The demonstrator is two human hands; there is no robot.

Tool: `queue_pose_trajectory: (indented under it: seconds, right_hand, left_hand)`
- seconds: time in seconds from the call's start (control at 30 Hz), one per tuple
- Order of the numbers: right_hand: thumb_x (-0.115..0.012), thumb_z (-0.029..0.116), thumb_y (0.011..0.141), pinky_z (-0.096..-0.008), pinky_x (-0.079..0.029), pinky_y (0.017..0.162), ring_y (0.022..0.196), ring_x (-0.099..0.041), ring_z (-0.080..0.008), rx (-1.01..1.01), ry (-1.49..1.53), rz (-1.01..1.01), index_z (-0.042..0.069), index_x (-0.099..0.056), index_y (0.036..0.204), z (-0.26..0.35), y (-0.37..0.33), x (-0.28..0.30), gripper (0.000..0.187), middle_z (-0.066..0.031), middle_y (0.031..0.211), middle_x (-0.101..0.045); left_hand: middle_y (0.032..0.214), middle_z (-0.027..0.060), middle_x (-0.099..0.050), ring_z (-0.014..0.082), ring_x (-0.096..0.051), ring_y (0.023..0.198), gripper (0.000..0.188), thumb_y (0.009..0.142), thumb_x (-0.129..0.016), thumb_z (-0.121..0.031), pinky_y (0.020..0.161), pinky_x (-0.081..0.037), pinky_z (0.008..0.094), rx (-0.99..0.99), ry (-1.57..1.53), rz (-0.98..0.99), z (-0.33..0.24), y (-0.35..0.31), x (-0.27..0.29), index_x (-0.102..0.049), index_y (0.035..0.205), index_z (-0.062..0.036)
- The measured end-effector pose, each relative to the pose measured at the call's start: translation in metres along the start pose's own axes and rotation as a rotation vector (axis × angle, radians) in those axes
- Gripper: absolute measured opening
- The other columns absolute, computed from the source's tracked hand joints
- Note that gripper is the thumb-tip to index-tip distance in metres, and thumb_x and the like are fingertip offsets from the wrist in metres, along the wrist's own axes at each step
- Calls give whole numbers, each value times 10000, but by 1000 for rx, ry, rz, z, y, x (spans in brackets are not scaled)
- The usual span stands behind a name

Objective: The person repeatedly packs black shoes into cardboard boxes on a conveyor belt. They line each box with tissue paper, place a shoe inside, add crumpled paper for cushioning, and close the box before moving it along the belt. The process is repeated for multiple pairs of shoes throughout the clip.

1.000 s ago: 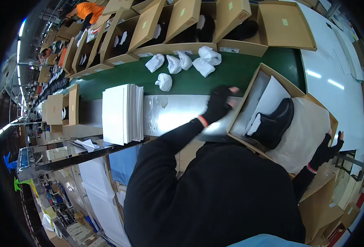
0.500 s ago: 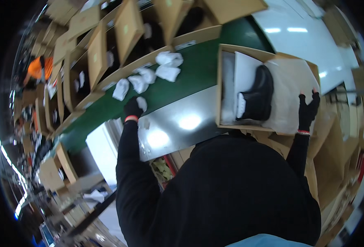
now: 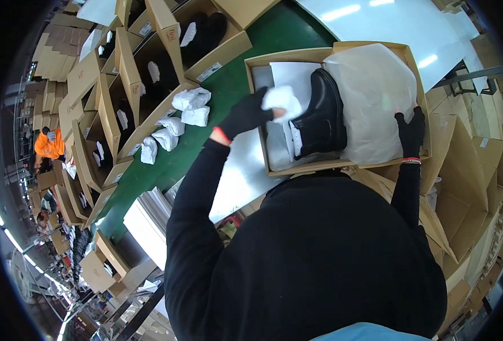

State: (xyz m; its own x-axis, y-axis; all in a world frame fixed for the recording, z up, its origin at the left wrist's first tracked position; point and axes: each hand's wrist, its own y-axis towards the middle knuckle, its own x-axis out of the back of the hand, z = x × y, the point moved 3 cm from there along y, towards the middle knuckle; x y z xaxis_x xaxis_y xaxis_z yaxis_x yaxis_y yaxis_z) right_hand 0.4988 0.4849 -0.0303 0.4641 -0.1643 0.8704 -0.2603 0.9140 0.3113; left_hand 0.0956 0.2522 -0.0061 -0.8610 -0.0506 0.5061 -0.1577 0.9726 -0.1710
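Over the left part of an open cardboard shoebox (image 3: 342, 166), my left hand (image 3: 245, 117) in a black glove is closed on a white paper wad (image 3: 282, 103). A black boot (image 3: 321, 122) lies in the box, with a white patch at its lower left and white sheets beside it. Translucent wrapping paper (image 3: 376, 108) spreads over the box's right part. My right hand (image 3: 412, 135), also gloved in black, rests at the right wall by the paper's edge, thumb and fingers apart.
Several white paper wads (image 3: 172, 126) lie on the green work surface (image 3: 228, 85) left of the box. Beyond them stand open shoeboxes (image 3: 149, 79) holding dark footwear. A stack of white sheets (image 3: 149, 216) lies near my left arm. Large open cartons (image 3: 462, 193) stand at my right.
My left hand has carried the paper wad from the green surface rightward, over the box. My right hand has shifted slightly down and left along the box's right side. The view has turned.
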Motion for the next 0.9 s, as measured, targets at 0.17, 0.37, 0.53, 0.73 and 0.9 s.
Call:
queue_pose_trajectory:
  seconds: [0.17, 0.37, 0.53, 0.73, 0.9]
  right_hand:
    - [-809, 240, 683, -468, -290, 1090, 1284, -400, -376, 324, 236, 21, 19, -435, 1341, 80, -11, 12, 789, -191, 1346, -463]
    - [-769, 295, 720, -490, -211, 1143, 1340, -367, -331, 685, 349, 153, 43, -423, 1365, 158, -17, -19, 774, -171, 1392, -427]
    - [-809, 326, 737, -391, -318, 1102, 1338, -381, -334, 272, 258, 220, -53, -296, 1427, 52, 56, -22, 940, -249, 1419, -395]
    - [-849, 265, 699, -329, -513, 748, 910, -606, -205, 57, 376, 512, -27, -294, 1442, 70, 43, -8, 973, -164, 1091, -595]
    - [-799, 160, 727, -316, -504, 722, 836, -615, -172, 196, 375, 758, -52, -489, 1307, 92, 28, 2, 691, -101, 944, -627]
  left_hand:
    - [1083, 180, -651, 251, -640, 1000, 675, 806, -729, -420, 867, -487, 347, 27, -153, -168, -17, 10, -16, -512, 1250, 40]
    - [1058, 88, -639, 145, -605, 947, 471, 862, -681, -278, 805, -480, 287, 73, -306, -563, -12, -56, 10, -547, 1206, 16]
    - [1073, 119, -650, 180, -628, 931, 508, 855, -700, -302, 778, -499, 308, 303, -257, -818, 43, -156, -4, -526, 1216, 11]
    - [1270, 251, -527, 350, -560, 1131, 878, 725, -793, -317, 910, -463, 406, 671, 409, -991, 115, -236, 6, -330, 1381, 39]
    - [1353, 256, -464, 400, -450, 1263, 917, 714, -798, -287, 1044, -374, 435, 200, 655, -1033, 60, -172, 20, -313, 1418, 46]
